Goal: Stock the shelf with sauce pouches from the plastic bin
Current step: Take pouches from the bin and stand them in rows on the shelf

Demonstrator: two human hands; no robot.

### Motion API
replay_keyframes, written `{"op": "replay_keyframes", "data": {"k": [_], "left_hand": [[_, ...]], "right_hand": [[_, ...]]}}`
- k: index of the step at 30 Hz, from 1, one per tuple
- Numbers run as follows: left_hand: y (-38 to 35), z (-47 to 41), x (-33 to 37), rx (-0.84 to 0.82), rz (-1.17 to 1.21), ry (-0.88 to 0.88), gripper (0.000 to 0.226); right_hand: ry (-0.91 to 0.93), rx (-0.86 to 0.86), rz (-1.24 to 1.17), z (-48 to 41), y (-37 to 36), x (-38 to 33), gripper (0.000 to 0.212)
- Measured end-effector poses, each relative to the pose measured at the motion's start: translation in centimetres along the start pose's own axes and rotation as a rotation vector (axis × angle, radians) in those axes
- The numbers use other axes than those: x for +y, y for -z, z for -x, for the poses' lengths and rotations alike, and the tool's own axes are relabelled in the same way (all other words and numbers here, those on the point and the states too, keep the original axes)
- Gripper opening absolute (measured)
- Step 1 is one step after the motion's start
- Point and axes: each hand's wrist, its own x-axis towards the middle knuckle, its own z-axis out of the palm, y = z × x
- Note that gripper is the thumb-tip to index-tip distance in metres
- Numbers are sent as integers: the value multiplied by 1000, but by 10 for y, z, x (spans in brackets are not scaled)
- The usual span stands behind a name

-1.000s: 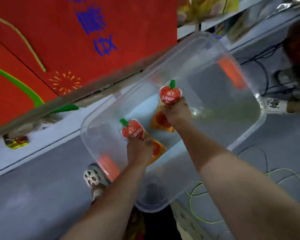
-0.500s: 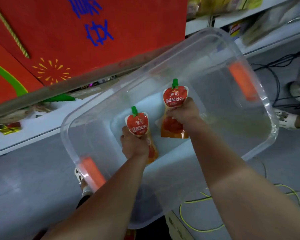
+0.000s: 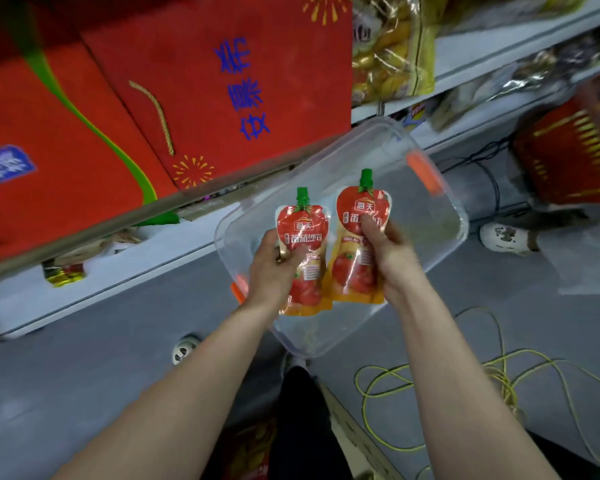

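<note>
My left hand (image 3: 272,268) grips a red tomato sauce pouch (image 3: 303,233) with a green cap, held upright. My right hand (image 3: 388,251) grips a second, matching sauce pouch (image 3: 359,216) right beside it. Both pouches are lifted above the clear plastic bin (image 3: 440,216), which lies on the grey floor below and shows no other pouches inside. The shelf edge (image 3: 118,223) runs diagonally at upper left, above and left of my hands.
Large red gift boxes (image 3: 194,84) fill the shelf above. Yellow snack bags (image 3: 392,46) sit on the white shelf at upper right. A yellow cable (image 3: 482,372) loops on the floor at right. Another person's white shoe (image 3: 503,237) stands beyond the bin.
Both hands have lifted the pouches up out of the bin and brought them side by side. The view has risen, so the bin looks smaller and farther below.
</note>
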Motion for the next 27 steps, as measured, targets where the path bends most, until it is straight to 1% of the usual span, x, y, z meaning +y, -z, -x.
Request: {"op": "replay_keyframes", "data": {"k": [3, 6, 11, 13, 15, 17, 22, 27], "left_hand": [[40, 32, 24, -13, 21, -62, 23], [87, 65, 50, -44, 55, -162, 26], [175, 112, 95, -52, 36, -345, 25], [209, 131, 116, -41, 54, -416, 20], [242, 149, 137, -21, 82, -497, 15], [273, 168, 158, -17, 100, -578, 16], [343, 206, 214, 39, 179, -772, 19], [395, 229, 266, 119, 329, -909, 18]], "right_hand": [[54, -10, -33, 55, -23, -19, 12], [166, -36, -40, 105, -52, -38, 4], [375, -99, 3, 183, -106, -76, 11], [458, -134, 28, 210, -128, -92, 12], [527, -173, 45, 235, -151, -108, 18], [591, -211, 38, 260, -174, -125, 23], [753, -308, 13, 315, -234, -179, 13], [933, -392, 167, 348, -288, -251, 10]]}}
